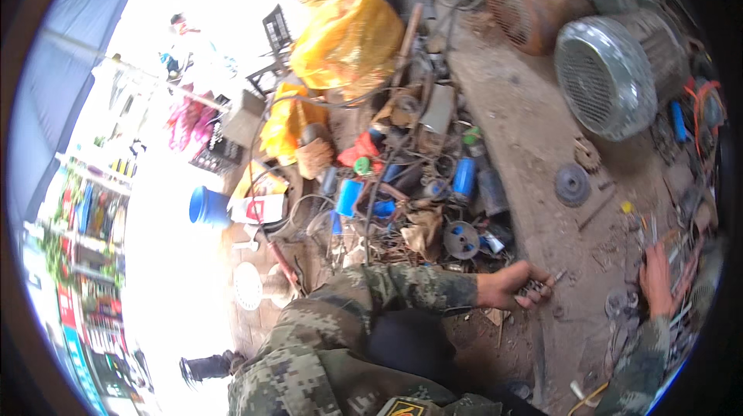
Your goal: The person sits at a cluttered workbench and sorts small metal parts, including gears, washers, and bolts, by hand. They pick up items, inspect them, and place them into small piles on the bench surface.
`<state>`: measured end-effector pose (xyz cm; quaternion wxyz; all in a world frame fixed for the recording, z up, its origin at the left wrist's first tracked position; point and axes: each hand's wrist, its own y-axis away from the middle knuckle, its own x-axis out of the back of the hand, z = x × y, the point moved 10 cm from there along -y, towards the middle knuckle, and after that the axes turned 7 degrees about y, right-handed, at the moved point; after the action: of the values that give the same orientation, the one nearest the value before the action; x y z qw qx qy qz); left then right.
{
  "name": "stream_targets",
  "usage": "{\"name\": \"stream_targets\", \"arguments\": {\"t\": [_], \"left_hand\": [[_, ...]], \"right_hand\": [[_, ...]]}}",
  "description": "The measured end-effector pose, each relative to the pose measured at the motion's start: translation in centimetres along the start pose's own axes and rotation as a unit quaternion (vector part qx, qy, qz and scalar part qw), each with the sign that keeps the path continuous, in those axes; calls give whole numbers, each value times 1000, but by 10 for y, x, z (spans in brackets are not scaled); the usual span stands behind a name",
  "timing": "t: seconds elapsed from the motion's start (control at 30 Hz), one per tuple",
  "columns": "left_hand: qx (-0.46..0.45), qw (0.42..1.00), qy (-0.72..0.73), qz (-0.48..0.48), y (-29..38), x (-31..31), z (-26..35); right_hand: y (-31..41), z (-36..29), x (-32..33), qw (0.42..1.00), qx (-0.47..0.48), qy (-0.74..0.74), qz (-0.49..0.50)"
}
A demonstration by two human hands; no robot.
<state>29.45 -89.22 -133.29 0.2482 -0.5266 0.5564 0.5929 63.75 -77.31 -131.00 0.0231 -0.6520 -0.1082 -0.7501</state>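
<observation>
My left hand (pixel 516 286) is curled around several small metal parts (pixel 531 288), which look like bolts or similar fittings. A thin metal piece (pixel 560 275) sticks out past its thumb, over the dusty worktop (pixel 511 102). Farther right, my right hand (pixel 657 282) reaches with its back up into a cluttered strip of tools and wires. Its fingertips are blurred against long thin items (pixel 653 233), so I cannot tell whether they grip anything. Beside that hand's wrist lies a round metal part (pixel 616 303).
A grey pulley-like disc (pixel 572 184), a rusty gear (pixel 587 154) and a thin rod (pixel 597 210) lie beyond my hands. Two electric motors, one silver (pixel 606 76) and one rusty (pixel 525 8), stand behind. Left of the worktop is a scrap heap with blue cylinders (pixel 464 178) and yellow sacks (pixel 348 38).
</observation>
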Motion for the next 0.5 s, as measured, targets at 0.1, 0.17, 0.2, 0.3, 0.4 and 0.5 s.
{"name": "stream_targets", "arguments": {"t": [0.1, 0.17, 0.2, 0.3, 0.4, 0.5], "left_hand": [[-2, 1000, 7, -27, -5, 3, -3], [-3, 1000, 10, -22, -6, 8, -2], [3, 999, 22, -25, -4, 8, -2], [-6, 1000, 10, -14, -1, 10, 2], [-25, 994, -102, 9, 6, 8, 8], [-11, 998, -2, 69, 10, 11, 6]], "right_hand": [[8, 5, -5, 999, 17, 8, 37], [1, 11, -10, 999, 11, 5, 53], [0, 18, -17, 1000, -7, 2, 27], [-13, 22, -28, 999, 25, 26, 26], [-8, 33, -53, 997, -21, 54, -60], [-3, 11, -34, 999, 5, 38, 14]]}}
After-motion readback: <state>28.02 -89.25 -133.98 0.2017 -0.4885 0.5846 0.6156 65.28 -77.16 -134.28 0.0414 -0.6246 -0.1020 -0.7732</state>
